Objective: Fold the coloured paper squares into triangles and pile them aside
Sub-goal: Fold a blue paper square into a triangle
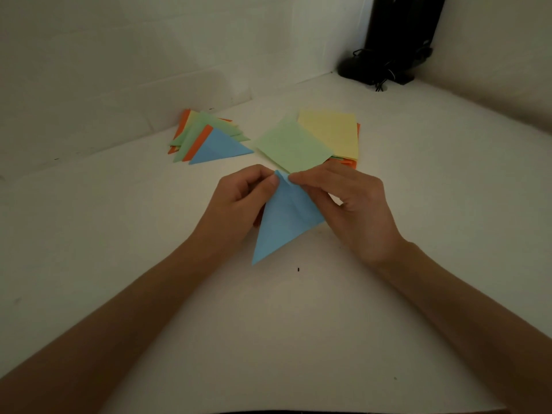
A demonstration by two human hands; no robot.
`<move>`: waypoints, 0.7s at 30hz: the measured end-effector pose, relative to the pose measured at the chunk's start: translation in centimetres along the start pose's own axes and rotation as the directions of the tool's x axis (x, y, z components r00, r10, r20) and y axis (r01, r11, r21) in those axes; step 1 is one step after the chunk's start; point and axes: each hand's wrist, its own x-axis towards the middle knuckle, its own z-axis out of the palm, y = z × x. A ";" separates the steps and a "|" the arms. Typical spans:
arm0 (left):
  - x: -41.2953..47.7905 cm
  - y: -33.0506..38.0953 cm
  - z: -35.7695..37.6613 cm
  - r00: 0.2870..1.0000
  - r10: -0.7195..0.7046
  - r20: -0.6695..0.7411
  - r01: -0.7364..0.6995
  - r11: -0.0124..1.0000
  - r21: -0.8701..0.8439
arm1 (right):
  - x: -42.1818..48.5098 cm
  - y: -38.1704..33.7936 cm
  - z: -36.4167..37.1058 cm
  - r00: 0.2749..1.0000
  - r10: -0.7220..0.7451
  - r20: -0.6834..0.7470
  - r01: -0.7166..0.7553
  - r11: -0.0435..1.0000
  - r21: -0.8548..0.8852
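Note:
A blue paper (pixel 280 222) lies folded over on the white table in front of me, its point aimed toward me. My left hand (pixel 239 201) and my right hand (pixel 349 204) both pinch its far corner, where two corners meet. An orange edge peeks out under the blue paper beside my left hand. Behind my hands a loose green square (pixel 292 146) lies tilted on a stack of squares topped by a yellow square (pixel 331 132). At the back left lies a pile of folded triangles (pixel 206 135), with a blue triangle (pixel 219 146) on top.
The white table (pixel 283 324) is bounded by white walls at the back and right. A black stand with cables (pixel 388 58) occupies the back right corner. A small dark speck (pixel 298 269) lies on the table near me.

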 end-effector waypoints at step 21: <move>-0.1 -0.1 0.1 0.994 0.112 -0.007 -0.111 0.990 0.090 | 0.3 0.8 -0.3 0.955 -0.243 0.168 0.276 0.937 -0.212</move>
